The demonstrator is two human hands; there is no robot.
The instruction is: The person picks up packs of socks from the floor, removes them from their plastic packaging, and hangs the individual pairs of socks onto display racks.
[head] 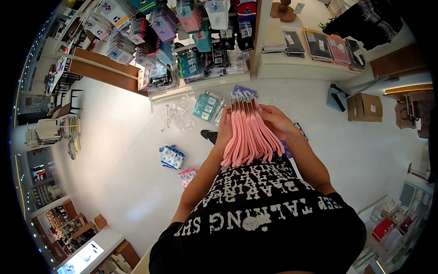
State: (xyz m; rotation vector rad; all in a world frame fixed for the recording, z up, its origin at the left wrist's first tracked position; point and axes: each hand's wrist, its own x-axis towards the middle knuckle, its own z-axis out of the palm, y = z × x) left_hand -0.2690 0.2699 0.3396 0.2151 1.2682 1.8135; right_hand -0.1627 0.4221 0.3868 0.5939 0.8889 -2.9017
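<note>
A thick bundle of pink socks [251, 137], with cards along its top edge, hangs in front of my chest. My left hand [224, 128] holds the bundle's left side near the cards, its fingers mostly hidden behind the socks. On the other side, my right hand [276, 118] grips the upper edge by the cards. Beyond the bundle, teal sock packs [206, 107] and a purple pack [245, 91] lie on the floor. Clear plastic wrapping [184, 114] is spread to the left of the teal packs.
A sock display rack [198, 81] stands ahead, hung with several colours. Blue-and-white packs [172, 157] and pink packs [187, 176] lie on the floor to the left. My shoe [206, 134] shows nearby. At right are a dustpan [334, 98] and a cardboard box [364, 108].
</note>
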